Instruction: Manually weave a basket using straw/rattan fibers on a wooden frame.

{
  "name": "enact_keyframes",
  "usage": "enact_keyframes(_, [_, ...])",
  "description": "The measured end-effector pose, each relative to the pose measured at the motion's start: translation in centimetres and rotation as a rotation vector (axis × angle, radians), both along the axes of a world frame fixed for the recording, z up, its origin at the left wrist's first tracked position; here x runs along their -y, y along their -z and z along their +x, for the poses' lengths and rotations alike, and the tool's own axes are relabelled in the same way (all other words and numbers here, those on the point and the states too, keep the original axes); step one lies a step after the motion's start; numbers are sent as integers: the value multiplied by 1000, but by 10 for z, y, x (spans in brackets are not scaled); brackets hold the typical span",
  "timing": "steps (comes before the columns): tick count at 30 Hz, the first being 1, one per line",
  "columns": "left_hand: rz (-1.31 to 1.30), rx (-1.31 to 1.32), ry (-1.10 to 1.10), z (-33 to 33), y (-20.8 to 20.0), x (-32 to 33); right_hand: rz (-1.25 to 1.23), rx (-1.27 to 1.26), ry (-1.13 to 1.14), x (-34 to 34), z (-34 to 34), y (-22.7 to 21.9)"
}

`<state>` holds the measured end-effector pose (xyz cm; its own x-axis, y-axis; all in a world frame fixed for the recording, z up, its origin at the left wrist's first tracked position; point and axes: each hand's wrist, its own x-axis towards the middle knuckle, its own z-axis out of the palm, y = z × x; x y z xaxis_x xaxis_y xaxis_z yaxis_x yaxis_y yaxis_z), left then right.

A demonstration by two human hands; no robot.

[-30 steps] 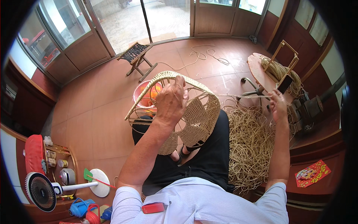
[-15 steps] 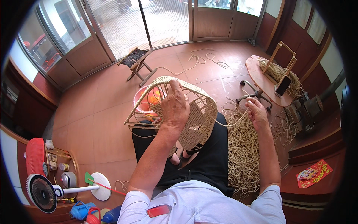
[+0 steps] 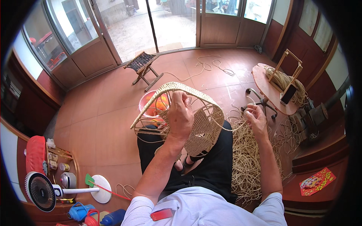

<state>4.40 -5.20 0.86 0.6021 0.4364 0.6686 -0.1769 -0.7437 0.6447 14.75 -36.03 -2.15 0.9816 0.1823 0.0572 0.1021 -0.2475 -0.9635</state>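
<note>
A half-woven, straw-coloured basket with open spokes [image 3: 200,121] is held above a lap in black trousers [image 3: 222,165], between the two hands, its long axis laid roughly left to right and its curved rim turned to the far side. It is met by the left hand [image 3: 181,116]; the right hand [image 3: 257,118] is held apart, to its right. Beside the lap, on the right, a tangled heap of tan cord [image 3: 247,164] is spread. Farther right, a rounded pinkish tabletop [image 3: 262,81] is seen. On the far left a wooden folding stool with a black woven seat [image 3: 141,62] is placed. Behind the basket's left side, a round pink plastic bucket [image 3: 144,103] is partly hidden. The left hand is closed on the basket just under its far rim; what lies inside the fist cannot be told. By the right hand's fingertips a thin tan strand of cord [image 3: 235,129] is pinched, and it is led in a slack curve leftward to the basket's right side.
</note>
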Motion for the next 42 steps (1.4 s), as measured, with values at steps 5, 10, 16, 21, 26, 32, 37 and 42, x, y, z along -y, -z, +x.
enact_keyframes(5, [-632,104,234,-9,18,-5,-442,433,92,-55,-34,-26])
enact_keyframes(10, [-998,35,596,-34,-1,-26,-529,892,5,-113,-66,-35])
enact_keyframes(16, [-902,16,555,-65,0,-68,-531,1205,69,-170,-105,-52])
enact_keyframes(21, [-779,115,454,-67,12,-84,-446,1099,-244,-210,-106,-24])
enact_keyframes(26, [-774,91,397,-63,-2,-88,-400,1092,-238,-224,-96,-22])
enact_keyframes(32, [-778,119,457,-41,-38,-89,-412,1052,-267,-224,-96,-18])
enact_keyframes(37, [-626,57,535,-19,-57,-86,-418,1025,-240,-226,-101,-15])
enact_keyframes(42, [-629,-11,568,-9,-54,-86,-462,1028,-212,-231,-104,-15])
